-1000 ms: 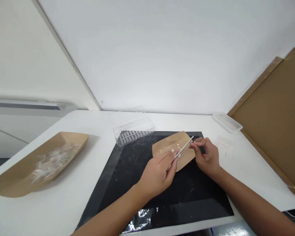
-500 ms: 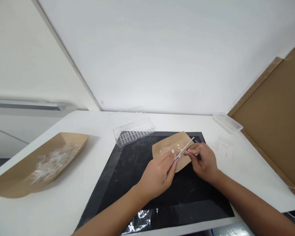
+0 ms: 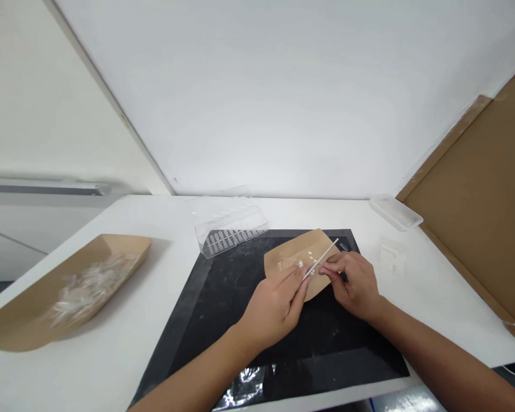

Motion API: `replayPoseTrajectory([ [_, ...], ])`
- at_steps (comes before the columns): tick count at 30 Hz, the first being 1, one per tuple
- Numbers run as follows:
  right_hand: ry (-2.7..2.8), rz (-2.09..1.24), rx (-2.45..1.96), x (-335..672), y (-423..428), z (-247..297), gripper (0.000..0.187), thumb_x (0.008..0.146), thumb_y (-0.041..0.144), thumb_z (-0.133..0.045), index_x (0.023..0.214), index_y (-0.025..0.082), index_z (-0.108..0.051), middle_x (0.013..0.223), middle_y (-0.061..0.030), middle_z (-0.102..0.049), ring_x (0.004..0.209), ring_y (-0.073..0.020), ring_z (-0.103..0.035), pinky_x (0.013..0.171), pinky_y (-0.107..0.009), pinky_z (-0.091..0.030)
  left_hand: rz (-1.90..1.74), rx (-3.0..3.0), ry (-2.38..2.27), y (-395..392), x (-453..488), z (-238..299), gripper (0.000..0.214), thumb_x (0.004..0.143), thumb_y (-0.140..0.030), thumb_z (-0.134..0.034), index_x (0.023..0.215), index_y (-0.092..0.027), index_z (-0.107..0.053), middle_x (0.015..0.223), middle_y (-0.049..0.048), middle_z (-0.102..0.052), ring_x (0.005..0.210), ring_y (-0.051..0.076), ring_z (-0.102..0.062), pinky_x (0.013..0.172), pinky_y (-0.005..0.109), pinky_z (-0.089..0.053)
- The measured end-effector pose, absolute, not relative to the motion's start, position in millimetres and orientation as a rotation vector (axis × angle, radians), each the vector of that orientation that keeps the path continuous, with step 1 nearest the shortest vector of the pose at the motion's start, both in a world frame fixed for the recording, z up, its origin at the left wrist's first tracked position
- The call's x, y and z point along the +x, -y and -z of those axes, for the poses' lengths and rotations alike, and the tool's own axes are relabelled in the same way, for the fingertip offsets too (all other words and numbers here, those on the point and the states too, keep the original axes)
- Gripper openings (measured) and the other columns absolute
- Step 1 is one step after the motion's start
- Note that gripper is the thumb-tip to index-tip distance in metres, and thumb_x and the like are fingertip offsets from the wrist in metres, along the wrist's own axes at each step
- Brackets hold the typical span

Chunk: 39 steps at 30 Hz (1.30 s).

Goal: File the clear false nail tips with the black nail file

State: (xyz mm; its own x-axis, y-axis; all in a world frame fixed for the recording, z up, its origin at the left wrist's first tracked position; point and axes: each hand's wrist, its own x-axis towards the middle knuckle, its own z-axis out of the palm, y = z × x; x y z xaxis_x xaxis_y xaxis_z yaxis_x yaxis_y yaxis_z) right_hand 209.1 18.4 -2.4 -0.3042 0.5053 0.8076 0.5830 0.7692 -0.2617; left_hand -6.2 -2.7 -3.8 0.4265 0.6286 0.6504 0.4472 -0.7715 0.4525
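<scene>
A thin white stick (image 3: 323,257) slants up and to the right from my left hand (image 3: 278,300), pinched between thumb and fingers. My right hand (image 3: 354,280) is closed in a pinch close beside the stick; whatever its fingertips hold is too small to make out. Below both hands is a brown paper tray (image 3: 278,256) with several small white oval pieces (image 3: 311,253) on it and a clear piece partly behind my left fingers. The tray rests on a black mat (image 3: 223,320). A small clear tip (image 3: 344,247) lies on the mat beyond my right hand.
A clear plastic box (image 3: 232,232) with nail-shaped pieces sits at the mat's back left corner. On the left stands a brown paper tray (image 3: 21,320) of clear plastic bits. A translucent tray (image 3: 397,213), a white dotted sheet (image 3: 392,259) and a cardboard panel (image 3: 476,200) are on the right.
My right fingertips have shifted slightly left and down, nearer the stick. My left hand keeps its pinch on the stick, and the whole view has moved a little.
</scene>
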Motion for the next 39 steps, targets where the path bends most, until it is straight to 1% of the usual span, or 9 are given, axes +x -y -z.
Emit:
replayPoseTrajectory([
  [5,1.873,0.101,-0.934,214,-24,1,0.01,0.101,0.019,-0.063,0.094,0.024,-0.059,0.083,-0.0011,-0.077,0.076,-0.0176,-0.074,0.066,-0.031,-0.055,-1.262,2.486,-0.97,3,-7,3,0.033,0.105,-0.014,-0.049,0.134,-0.014,-0.066,0.098,0.0113,-0.077,0.088,0.02,-0.076,0.079,0.029,-0.065],
  [13,1.975,0.111,-0.835,210,-19,2,0.011,0.1,0.016,-0.064,0.095,0.024,-0.06,0.082,-0.0005,-0.077,0.073,-0.0177,-0.074,0.066,-0.032,-0.054,-1.242,2.471,-0.952,2,-7,6,0.035,0.105,-0.014,-0.049,0.137,-0.015,-0.063,0.102,0.012,-0.077,0.088,0.02,-0.075,0.082,0.031,-0.065],
  [19,1.963,0.107,-0.843,210,-18,1,0.012,0.099,0.014,-0.063,0.095,0.025,-0.058,0.083,-0.0009,-0.077,0.075,-0.0186,-0.074,0.067,-0.033,-0.056,-1.241,2.439,-0.947,3,-6,5,0.034,0.106,-0.016,-0.047,0.135,-0.015,-0.064,0.095,0.0104,-0.076,0.087,0.02,-0.074,0.079,0.03,-0.063],
  [21,2.019,0.123,-0.77,208,-15,0,0.015,0.098,0.012,-0.064,0.097,0.025,-0.058,0.085,-0.0014,-0.077,0.074,-0.0181,-0.073,0.067,-0.033,-0.055,-1.234,2.39,-0.939,5,-5,1,0.029,0.106,-0.016,-0.047,0.127,-0.016,-0.067,0.091,0.0087,-0.075,0.085,0.019,-0.073,0.079,0.03,-0.063],
  [23,1.991,0.171,-0.776,206,-14,-2,0.017,0.098,0.009,-0.064,0.099,0.025,-0.058,0.085,-0.0016,-0.077,0.073,-0.0181,-0.072,0.066,-0.033,-0.054,-1.214,2.329,-0.944,7,-4,-4,0.025,0.107,-0.017,-0.046,0.109,-0.016,-0.07,0.086,0.0069,-0.073,0.084,0.019,-0.072,0.081,0.03,-0.061],
  [25,1.925,0.213,-0.833,206,-14,-5,0.017,0.098,0.009,-0.063,0.099,0.025,-0.057,0.084,-0.0018,-0.076,0.074,-0.0187,-0.072,0.066,-0.034,-0.053,-1.192,2.279,-0.949,9,-3,-7,0.028,0.107,-0.018,-0.045,0.09,-0.018,-0.067,0.081,0.0048,-0.069,0.082,0.018,-0.07,0.081,0.03,-0.06],
  [27,1.902,0.207,-0.853,206,-15,-5,0.016,0.099,0.01,-0.062,0.098,0.025,-0.057,0.083,-0.0021,-0.076,0.074,-0.0193,-0.072,0.066,-0.034,-0.053,-1.178,2.25,-0.953,9,-3,-8,0.031,0.107,-0.019,-0.045,0.081,-0.019,-0.062,0.075,0.0025,-0.065,0.078,0.017,-0.068,0.079,0.029,-0.058],
  [36,1.941,0.199,-0.836,204,-20,-5,0.017,0.099,0.01,-0.061,0.094,0.026,-0.058,0.082,-0.0015,-0.075,0.074,-0.0191,-0.071,0.066,-0.034,-0.054,-1.181,2.247,-0.996,6,-5,-12,0.035,0.108,-0.022,-0.044,0.076,-0.02,-0.057,0.071,0.0003,-0.062,0.067,0.014,-0.061,0.066,0.026,-0.05],
  [39,1.969,0.076,-0.818,202,-22,-5,0.016,0.1,0.011,-0.058,0.094,0.026,-0.057,0.082,-0.0019,-0.072,0.074,-0.018,-0.07,0.065,-0.031,-0.056,-1.169,2.239,-1.012,6,-5,-12,0.035,0.108,-0.023,-0.044,0.076,-0.019,-0.057,0.069,-0.0002,-0.06,0.065,0.014,-0.06,0.065,0.025,-0.048],
])
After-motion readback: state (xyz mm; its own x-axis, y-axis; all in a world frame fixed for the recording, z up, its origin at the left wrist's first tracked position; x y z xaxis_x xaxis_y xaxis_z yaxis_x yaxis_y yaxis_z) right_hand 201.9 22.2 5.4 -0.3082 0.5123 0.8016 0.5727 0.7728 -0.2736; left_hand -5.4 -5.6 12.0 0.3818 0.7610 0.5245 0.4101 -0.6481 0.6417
